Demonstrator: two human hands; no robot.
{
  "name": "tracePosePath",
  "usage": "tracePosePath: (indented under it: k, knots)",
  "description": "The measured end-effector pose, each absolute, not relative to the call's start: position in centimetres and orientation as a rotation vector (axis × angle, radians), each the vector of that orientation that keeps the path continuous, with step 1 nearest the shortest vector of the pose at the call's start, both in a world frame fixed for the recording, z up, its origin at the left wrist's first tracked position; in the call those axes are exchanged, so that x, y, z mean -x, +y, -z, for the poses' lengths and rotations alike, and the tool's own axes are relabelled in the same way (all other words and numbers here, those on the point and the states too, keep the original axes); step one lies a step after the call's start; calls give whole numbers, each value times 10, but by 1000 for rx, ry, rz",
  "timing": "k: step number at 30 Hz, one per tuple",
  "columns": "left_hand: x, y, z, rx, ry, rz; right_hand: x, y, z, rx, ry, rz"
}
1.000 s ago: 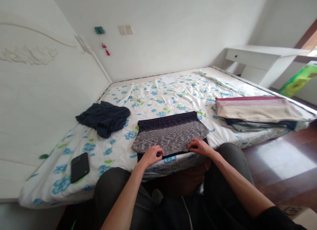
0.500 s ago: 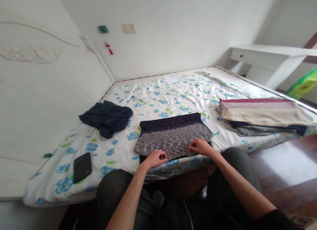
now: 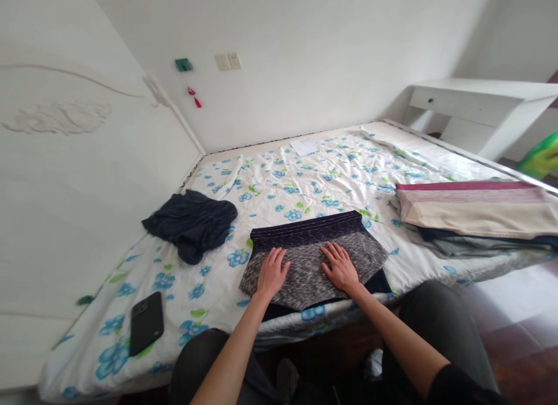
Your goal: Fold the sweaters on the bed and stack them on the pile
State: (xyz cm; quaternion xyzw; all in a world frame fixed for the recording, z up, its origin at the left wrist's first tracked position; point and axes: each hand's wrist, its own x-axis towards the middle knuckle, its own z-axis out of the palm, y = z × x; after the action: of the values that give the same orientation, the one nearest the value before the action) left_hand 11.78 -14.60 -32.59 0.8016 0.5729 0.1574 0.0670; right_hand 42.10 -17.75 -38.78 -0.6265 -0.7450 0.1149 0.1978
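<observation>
A folded garment [image 3: 305,260], speckled grey with a dark navy striped band along its far side, lies at the bed's front edge. Flat on its left part rests my left hand [image 3: 272,272], fingers spread. My right hand [image 3: 340,268] lies palm down on the right part, its fingers also apart. Dark cloth shows from under the garment's near edge and right corner. Neither hand grips anything.
On the flowered sheet [image 3: 300,187], a crumpled navy garment [image 3: 192,222] lies left and a black phone [image 3: 147,323] sits nearer. A stack of folded clothes [image 3: 475,213] is at right. Farther back are white paper [image 3: 304,147] and a white desk [image 3: 471,108].
Both hands have moved forward from the garment's near edge onto its middle. Their curled fingers have opened out flat. The view has tilted slightly upward.
</observation>
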Motion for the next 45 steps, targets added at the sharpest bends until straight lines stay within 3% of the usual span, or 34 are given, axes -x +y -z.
tracePosePath:
  k: [8, 17, 24, 28, 35, 45]
  knots:
    - [-64, -37, 349, -2232, 2067, -168, -419, -176, 385, 1774, -2081, -277]
    - [-58, -46, 388, -2273, 2163, -501, -364, -151, 376, 1911, -1889, -328]
    - [-57, -48, 386, -2287, 2150, -531, -228, -50, 348, 1597, -2178, -538]
    - [-55, -46, 384, -2270, 2144, -526, -209, -23, 349, 1554, -2306, -552]
    - [-59, -43, 377, -2231, 2136, -588, -282, -16, 359, 1544, -2324, -487]
    - [-58, -39, 375, -2195, 2119, -659, -502, -5, 377, 2081, -2086, -372]
